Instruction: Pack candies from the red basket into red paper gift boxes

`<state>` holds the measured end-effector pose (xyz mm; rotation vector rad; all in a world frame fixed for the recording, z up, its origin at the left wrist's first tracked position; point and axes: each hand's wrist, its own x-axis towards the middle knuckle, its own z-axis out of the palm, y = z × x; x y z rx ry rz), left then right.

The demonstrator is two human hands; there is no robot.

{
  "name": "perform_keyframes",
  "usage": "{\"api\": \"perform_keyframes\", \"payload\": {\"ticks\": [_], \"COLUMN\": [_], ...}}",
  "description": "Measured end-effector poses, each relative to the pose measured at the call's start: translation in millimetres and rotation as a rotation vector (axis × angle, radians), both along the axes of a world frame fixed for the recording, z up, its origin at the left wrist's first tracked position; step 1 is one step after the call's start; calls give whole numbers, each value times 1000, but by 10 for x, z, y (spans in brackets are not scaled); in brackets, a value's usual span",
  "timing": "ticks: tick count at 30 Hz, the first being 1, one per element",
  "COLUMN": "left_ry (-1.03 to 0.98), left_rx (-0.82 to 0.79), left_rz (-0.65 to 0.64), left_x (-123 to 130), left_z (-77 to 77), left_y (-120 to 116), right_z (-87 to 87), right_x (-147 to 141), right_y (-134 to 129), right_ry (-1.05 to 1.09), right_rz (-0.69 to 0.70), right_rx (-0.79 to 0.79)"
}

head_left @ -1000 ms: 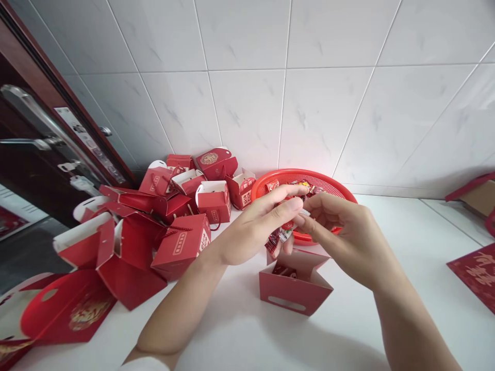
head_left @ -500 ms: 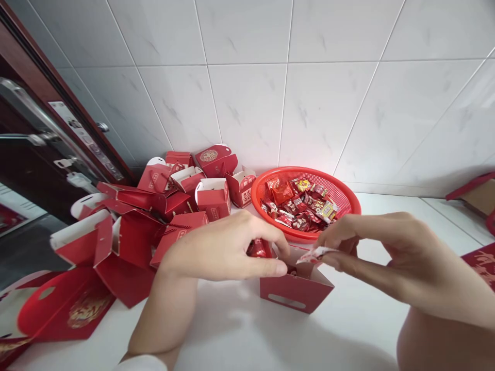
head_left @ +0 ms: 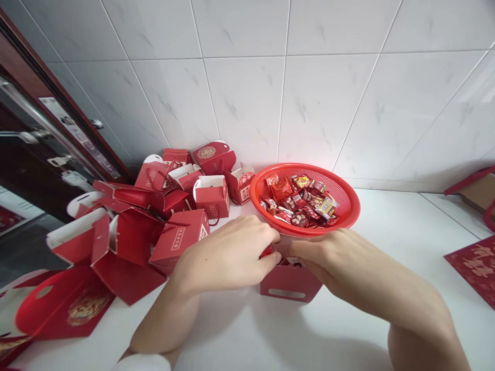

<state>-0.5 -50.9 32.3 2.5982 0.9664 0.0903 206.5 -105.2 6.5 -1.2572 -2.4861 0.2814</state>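
A red paper gift box (head_left: 291, 289) stands open at the top on the white tabletop in front of me, with wrapped sweets just visible inside. My left hand (head_left: 232, 255) is at the box's left side, its fingers closed around a shiny red-wrapped candy (head_left: 267, 251) that is mostly covered. From the right, my right hand (head_left: 340, 257) reaches down into the box opening. Its fingers are bent together, and whatever they hold is hidden. Just behind both hands sits a red plastic basket (head_left: 350, 193) of assorted wrapped candies (head_left: 297, 203).
Several red gift boxes (head_left: 212, 196), some open, are heaped on the left beside a dark door frame (head_left: 58, 87) with keys (head_left: 75, 178). A red printed card or box panel (head_left: 475, 265) lies at the right edge. A tiled wall (head_left: 247, 103) closes off the back.
My right hand has moved left and down into the box, and the light-coloured wrapped sweet it held is now out of sight. My left hand stays at the box with the red candy.
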Motion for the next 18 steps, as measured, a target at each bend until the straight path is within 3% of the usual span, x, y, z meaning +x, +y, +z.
{"api": "perform_keyframes", "payload": {"ticks": [13,18], "left_ry": [51,-268], "left_rx": [-63,-244], "left_rz": [2,32], "left_x": [12,13], "left_z": [-27,14], "left_y": [67,68], "right_z": [73,110], "right_x": [2,30], "right_y": [44,49], "right_ry": [-83,81], "right_rz": [10,-28], "right_rx": [-117,-69]}}
